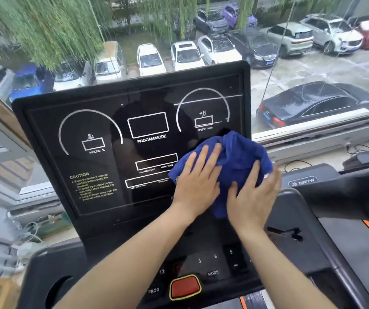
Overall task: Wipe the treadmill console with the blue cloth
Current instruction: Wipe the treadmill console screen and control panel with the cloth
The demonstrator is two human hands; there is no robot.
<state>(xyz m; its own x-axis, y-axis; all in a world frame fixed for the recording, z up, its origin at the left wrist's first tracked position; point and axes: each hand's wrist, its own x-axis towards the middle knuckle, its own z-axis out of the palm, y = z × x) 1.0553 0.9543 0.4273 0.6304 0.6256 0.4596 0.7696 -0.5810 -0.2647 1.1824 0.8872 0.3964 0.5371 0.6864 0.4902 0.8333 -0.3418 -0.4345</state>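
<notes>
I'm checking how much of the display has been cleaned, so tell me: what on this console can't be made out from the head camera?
- Lower right of the console: covered by the blue cloth, left hand and right hand.
- HEART RATE label and DISTANCE box: right ends hidden under the cloth.
- CAUTION text: too small and blurred to read fully.
- Keypad: partly hidden by both forearms.
- Dust or smears: lost in glare.
</notes>
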